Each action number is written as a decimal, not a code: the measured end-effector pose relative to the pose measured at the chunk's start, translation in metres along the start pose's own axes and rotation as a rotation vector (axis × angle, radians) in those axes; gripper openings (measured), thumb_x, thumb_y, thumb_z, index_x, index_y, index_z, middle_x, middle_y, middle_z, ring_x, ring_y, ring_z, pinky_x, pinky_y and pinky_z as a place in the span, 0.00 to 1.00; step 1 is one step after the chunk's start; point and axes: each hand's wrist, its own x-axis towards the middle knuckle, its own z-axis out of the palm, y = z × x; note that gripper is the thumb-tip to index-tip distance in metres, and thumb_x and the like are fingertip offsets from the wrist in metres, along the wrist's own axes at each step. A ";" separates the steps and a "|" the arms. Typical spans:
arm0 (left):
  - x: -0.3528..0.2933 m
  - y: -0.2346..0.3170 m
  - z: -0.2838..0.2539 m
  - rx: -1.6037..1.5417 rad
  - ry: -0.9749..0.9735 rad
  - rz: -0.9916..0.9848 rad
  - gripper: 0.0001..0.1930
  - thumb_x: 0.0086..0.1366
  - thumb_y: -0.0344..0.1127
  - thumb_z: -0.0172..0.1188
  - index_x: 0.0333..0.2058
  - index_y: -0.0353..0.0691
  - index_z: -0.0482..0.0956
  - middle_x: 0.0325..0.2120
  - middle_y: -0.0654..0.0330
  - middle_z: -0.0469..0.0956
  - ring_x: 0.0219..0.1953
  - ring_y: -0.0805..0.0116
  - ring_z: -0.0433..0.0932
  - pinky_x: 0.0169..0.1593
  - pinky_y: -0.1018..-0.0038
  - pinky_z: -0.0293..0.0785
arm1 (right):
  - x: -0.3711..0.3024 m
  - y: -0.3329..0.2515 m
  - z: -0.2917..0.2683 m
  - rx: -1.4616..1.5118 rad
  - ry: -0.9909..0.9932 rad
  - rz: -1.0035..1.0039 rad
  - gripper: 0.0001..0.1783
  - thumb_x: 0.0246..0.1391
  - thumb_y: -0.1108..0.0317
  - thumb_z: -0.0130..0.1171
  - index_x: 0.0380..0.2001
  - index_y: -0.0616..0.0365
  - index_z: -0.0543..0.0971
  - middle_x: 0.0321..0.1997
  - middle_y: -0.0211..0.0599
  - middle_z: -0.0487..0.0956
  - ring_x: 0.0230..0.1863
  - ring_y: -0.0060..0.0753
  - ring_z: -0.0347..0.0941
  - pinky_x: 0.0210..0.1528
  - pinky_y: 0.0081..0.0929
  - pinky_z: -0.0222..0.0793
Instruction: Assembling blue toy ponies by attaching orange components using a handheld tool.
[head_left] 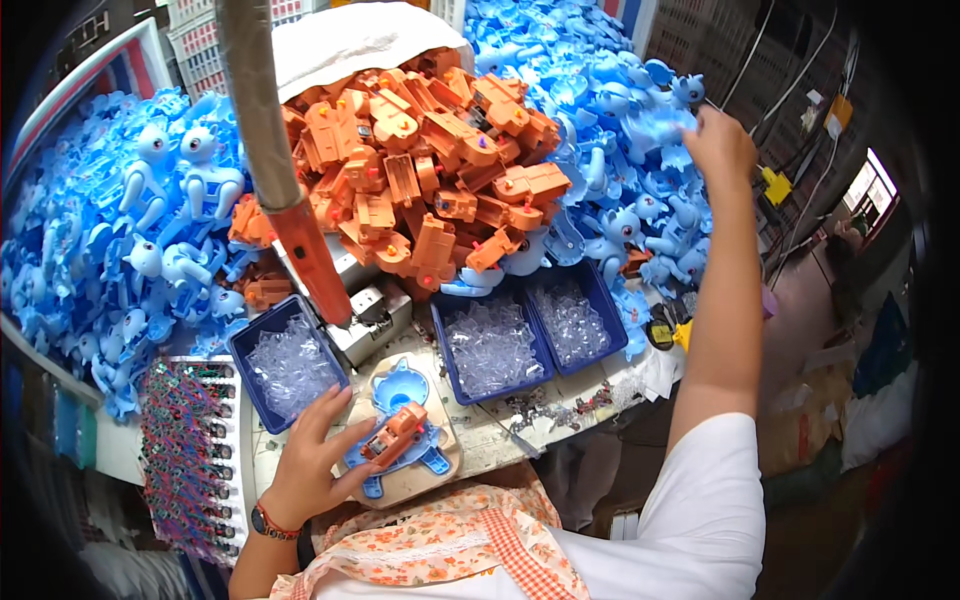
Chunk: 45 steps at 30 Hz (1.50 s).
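My left hand (318, 462) rests at the wooden fixture board (440, 468), thumb and a finger at the left edge of a blue toy body half (432, 440), steadying it. In that half sits an orange plastic housing (400, 428) with small parts inside. Above it on the board lies a blue round toy head half (402, 384). My right arm stretches to the far right, where my right hand (722, 148) is closed on a blue plastic toy part (660, 126); motion blurs its shape. That hand is at the edge of the heap of blue toy parts (600, 90).
Orange housings (400, 150) are heaped beyond the board. Dark blue bins (490, 392) and another bin (262, 420) hold clear plastic pieces. Blue toy parts (80, 230) pile up at left, above wired components (185, 450). A metal post (255, 100) with an orange tool rises mid-left.
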 end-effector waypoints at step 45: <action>0.167 -0.135 -0.040 0.428 0.146 -0.305 0.55 0.32 0.73 0.69 0.46 0.26 0.74 0.43 0.41 0.73 0.48 0.44 0.74 0.53 0.57 0.71 | -0.256 -0.233 0.063 1.002 -0.535 -0.655 0.10 0.44 0.78 0.58 0.32 0.55 0.75 0.31 0.41 0.80 0.36 0.51 0.77 0.35 0.43 0.72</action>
